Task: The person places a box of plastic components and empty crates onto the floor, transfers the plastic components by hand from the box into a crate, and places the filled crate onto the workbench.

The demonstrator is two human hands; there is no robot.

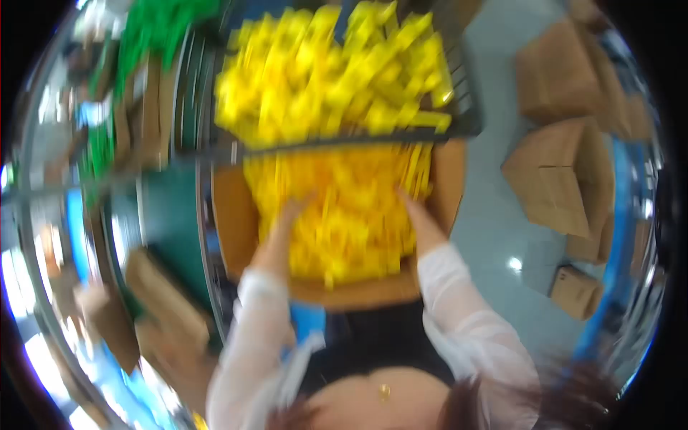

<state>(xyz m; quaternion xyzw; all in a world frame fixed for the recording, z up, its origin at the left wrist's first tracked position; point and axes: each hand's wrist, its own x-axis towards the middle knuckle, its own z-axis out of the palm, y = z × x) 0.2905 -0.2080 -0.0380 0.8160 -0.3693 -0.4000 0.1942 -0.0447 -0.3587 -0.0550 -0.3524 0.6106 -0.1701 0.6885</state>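
Many yellow pieces (pixel 344 222) fill an open cardboard box (pixel 358 295) in front of my body. My left hand (pixel 290 211) reaches in at the left side of the pile, and my right hand (pixel 412 204) at the right side. Both hands touch the yellow pieces, their fingers blurred and partly sunk among them. Just beyond, a dark crate (pixel 466 100) heaped with more yellow pieces (pixel 330 72) overlaps the far part of the box.
Brown cardboard boxes (pixel 555 172) stand on the grey floor (pixel 494 215) at the right, with a small carton (pixel 575 292) nearer me. Left of the box is a green surface (pixel 172 222) with cardboard pieces (pixel 168 297). Green items (pixel 154 36) lie at the upper left.
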